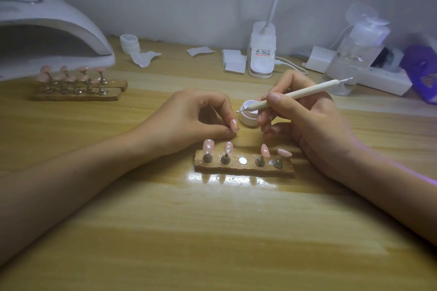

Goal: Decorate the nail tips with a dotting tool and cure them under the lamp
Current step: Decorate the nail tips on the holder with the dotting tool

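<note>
1. Between left hand (189, 120) and right hand (307, 120): jar (248, 116) on the tabletop (212, 231).
2. Pinched in the left hand's fingertips, just left of the jar: one nail tip (234, 124).
3. Held in the right hand: dotting tool (293, 94), lower end reaching across the jar toward the left hand.
4. Just in front of both hands: stand (244, 168) carrying nail tips.
5. Well behind and left of the left hand: two more stands (75, 92), with the curing lamp (54, 30) behind them.
6. Behind the right hand: desk lamp base (261, 54).

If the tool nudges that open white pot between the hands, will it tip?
Likely slides, not tips: the white pot looks squat. It seems small, probably light, and the table is glossy, so it may skid.
</note>
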Demonstrator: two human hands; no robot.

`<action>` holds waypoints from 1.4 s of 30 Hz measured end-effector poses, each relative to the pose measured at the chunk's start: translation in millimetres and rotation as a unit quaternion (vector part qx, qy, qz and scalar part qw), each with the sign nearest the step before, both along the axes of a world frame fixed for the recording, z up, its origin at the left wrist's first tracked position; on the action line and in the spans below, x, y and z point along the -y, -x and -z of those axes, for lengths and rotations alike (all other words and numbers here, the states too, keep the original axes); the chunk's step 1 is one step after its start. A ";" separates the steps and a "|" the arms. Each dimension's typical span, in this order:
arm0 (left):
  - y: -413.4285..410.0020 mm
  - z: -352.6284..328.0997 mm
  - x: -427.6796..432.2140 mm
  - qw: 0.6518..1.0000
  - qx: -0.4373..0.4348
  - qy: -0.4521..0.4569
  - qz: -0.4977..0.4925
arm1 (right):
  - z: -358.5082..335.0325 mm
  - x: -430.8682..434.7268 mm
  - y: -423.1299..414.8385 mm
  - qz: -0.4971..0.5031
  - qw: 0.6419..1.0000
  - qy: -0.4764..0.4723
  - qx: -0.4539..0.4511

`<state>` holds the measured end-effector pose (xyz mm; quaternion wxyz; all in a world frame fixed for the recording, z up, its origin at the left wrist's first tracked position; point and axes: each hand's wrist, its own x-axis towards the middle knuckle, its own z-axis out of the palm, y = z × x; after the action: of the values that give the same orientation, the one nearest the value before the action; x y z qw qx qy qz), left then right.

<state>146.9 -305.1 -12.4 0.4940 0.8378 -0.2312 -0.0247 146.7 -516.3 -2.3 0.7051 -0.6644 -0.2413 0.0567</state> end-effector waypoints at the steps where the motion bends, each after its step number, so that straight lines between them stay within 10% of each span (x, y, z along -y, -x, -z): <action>1: 0.0 0.1 0.0 1.000 -0.002 0.001 0.000 | -0.3 0.1 0.2 0.000 1.000 -0.001 0.001; 42: 0.3 -0.5 -0.2 1.000 0.002 -0.008 -0.004 | 1.0 -1.0 -0.4 -0.007 0.999 0.045 -0.025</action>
<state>146.6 -305.0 -11.9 0.4870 0.8426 -0.2286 -0.0229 147.1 -515.2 -3.3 0.6800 -0.6920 -0.2255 0.0883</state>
